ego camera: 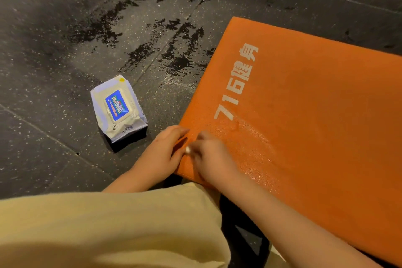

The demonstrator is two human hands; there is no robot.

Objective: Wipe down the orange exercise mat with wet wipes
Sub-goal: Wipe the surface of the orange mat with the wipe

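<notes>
Though blurred, wipe (187, 149) in fingers (205, 137) (right)

Dark speckled floor (54, 50) with wet patches (180, 59), an orange exercise mat (315, 115) and a wet-wipes pack (118, 109) near its corner.

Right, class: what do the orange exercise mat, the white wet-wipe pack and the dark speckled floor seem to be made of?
Orange exercise mat: probably foam with a fine-grained matte skin; it glistens where wet. White wet-wipe pack: soft plastic film, creased, with a stiff plastic flip lid. Dark speckled floor: likely rubber tiles; pale flecks, seams, wet patches.
</notes>
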